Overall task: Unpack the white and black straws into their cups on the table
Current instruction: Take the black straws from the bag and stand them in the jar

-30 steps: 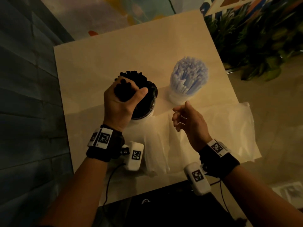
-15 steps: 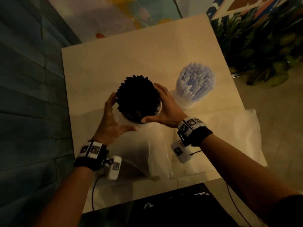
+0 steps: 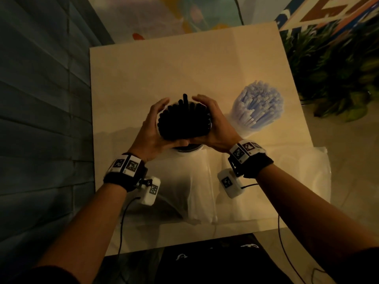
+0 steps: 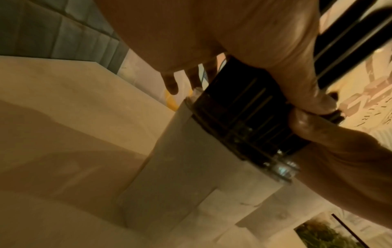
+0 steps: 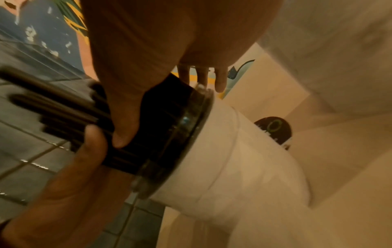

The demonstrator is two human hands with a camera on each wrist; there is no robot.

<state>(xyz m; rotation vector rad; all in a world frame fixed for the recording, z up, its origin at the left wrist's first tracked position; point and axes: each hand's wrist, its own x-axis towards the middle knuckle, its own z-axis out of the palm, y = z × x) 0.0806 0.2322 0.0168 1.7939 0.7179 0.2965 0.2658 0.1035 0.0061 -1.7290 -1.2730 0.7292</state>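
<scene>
We have both hands around the black straws. Our left hand cups the bunch on one side and our right hand cups it on the other. The fingers curl round the bunch and the thumbs meet at the side nearest us, just above the rim of the cup. So both hands squeeze the bunch together.

The black straws stand in their cup near the middle of the table. The white straws stand in their own cup closer to the right edge, well apart from our hands. Empty clear bags lie flat along the near edge.

We think the straws are very light and a bit bendy. They look smooth, so they may slip past each other. One straw alone would be easy to crush, but a full bunch feels firm. The best place to hold seems to be where we hold now, on the bare part of the bunch above the rim, with a soft squeeze from both sides.

The straws are long and thin. Their long way goes up and down, with the open tips pointing up at us. One straw sticks up higher than the rest, at the far side of the bunch. It may need a little push down.
</scene>
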